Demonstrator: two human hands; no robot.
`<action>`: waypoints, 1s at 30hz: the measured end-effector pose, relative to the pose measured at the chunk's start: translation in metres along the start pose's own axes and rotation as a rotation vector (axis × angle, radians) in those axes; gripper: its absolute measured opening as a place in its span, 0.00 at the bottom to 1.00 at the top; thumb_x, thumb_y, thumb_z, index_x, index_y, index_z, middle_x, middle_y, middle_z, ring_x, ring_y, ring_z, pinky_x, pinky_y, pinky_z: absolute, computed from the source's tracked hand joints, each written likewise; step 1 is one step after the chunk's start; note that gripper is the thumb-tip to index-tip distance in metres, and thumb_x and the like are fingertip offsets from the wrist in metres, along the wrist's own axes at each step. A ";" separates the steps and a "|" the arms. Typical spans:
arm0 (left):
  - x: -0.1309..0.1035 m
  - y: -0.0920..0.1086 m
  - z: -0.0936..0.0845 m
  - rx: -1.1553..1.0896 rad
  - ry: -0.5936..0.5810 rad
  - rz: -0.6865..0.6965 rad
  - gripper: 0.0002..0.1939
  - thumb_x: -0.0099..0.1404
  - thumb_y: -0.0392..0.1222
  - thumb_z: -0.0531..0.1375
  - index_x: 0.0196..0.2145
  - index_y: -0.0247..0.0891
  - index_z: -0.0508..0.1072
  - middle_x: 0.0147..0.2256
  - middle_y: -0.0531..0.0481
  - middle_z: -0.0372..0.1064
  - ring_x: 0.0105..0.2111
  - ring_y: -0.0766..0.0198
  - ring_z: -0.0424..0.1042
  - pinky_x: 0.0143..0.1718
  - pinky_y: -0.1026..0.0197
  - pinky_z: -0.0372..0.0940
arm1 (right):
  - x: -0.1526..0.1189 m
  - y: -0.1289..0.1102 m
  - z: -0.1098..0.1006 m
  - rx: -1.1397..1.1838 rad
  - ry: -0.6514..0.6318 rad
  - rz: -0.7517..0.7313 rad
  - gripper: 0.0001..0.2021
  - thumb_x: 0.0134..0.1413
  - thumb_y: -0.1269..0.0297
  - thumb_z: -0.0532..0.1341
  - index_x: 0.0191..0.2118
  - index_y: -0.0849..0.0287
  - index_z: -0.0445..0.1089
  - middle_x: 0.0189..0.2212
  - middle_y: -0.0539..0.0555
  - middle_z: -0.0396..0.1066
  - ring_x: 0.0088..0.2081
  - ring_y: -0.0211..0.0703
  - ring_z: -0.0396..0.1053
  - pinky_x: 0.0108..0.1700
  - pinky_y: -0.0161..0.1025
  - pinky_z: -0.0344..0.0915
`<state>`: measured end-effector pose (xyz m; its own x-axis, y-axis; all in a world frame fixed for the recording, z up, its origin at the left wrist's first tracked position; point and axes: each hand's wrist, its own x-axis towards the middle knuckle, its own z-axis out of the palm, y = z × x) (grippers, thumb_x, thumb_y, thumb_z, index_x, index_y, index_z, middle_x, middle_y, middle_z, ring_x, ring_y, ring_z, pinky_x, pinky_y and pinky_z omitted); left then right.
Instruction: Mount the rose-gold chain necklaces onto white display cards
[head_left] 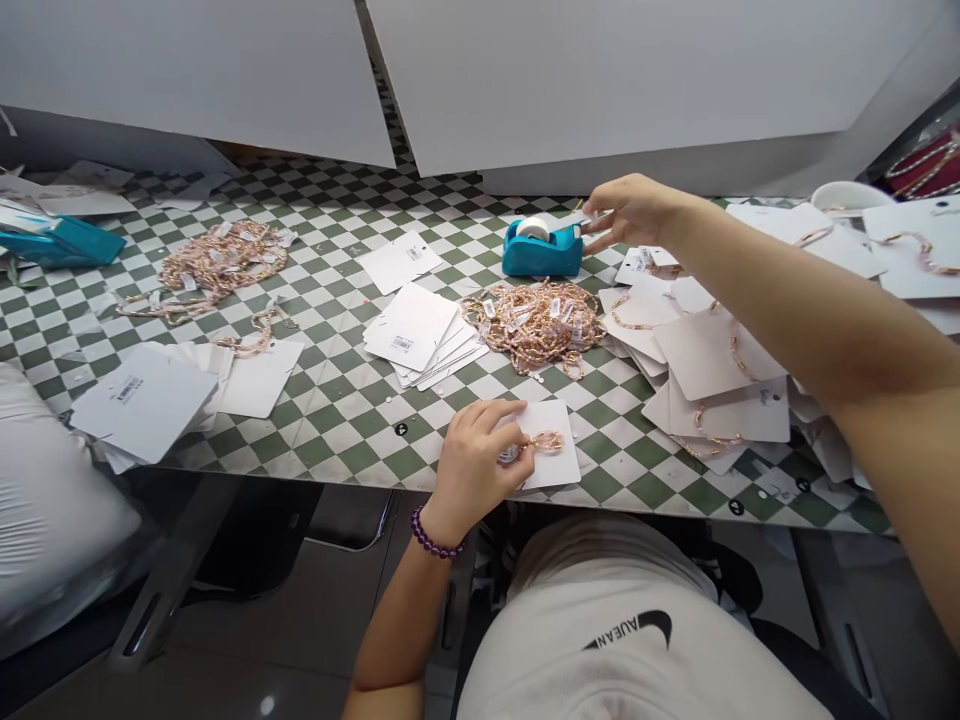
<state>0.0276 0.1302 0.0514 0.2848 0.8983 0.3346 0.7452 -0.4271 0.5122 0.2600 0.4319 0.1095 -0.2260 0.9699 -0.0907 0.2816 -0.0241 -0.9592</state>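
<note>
My left hand [484,450] presses a pink and gold beaded strand [550,441] onto a white card [559,468] at the table's front edge. Its fingers are closed over one end of the strand and hide that part. Stretched forward, my right hand [634,212] is at the cutting end of a teal tape dispenser [541,255], its fingertips on the loose end of the clear tape [571,219]. The tape roll [533,229] is white. Just behind my left hand lies a heap of beaded strands [544,325] with small white tags.
A stack of white cards [412,330] lies left of the heap. Cards with strands [720,355] pile up under my right arm. Further left are another strand heap [225,258], more cards [142,400] and a second teal dispenser [64,240]. White panels [622,80] border the back.
</note>
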 end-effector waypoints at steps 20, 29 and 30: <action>0.000 0.000 0.000 0.003 -0.005 -0.011 0.05 0.61 0.36 0.61 0.27 0.40 0.72 0.49 0.49 0.75 0.48 0.54 0.73 0.50 0.49 0.66 | -0.005 0.007 -0.002 0.116 -0.027 0.329 0.07 0.59 0.74 0.55 0.41 0.76 0.63 0.37 0.65 0.73 0.40 0.43 0.75 0.47 0.48 0.71; 0.001 0.001 0.000 -0.001 0.010 -0.001 0.05 0.61 0.34 0.61 0.27 0.39 0.72 0.47 0.48 0.76 0.47 0.55 0.73 0.49 0.49 0.67 | -0.003 0.015 -0.006 0.169 -0.073 0.357 0.09 0.62 0.73 0.50 0.42 0.74 0.62 0.35 0.63 0.74 0.38 0.38 0.75 0.48 0.44 0.70; 0.001 0.000 0.000 -0.002 0.012 0.000 0.05 0.61 0.34 0.61 0.27 0.39 0.72 0.47 0.48 0.76 0.47 0.55 0.73 0.49 0.49 0.67 | -0.003 0.016 -0.005 0.160 -0.073 0.369 0.09 0.62 0.73 0.50 0.41 0.74 0.63 0.35 0.63 0.74 0.38 0.39 0.75 0.48 0.44 0.70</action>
<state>0.0284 0.1309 0.0518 0.2778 0.8969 0.3442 0.7442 -0.4274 0.5133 0.2703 0.4299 0.0956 -0.2042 0.8696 -0.4496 0.2084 -0.4102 -0.8879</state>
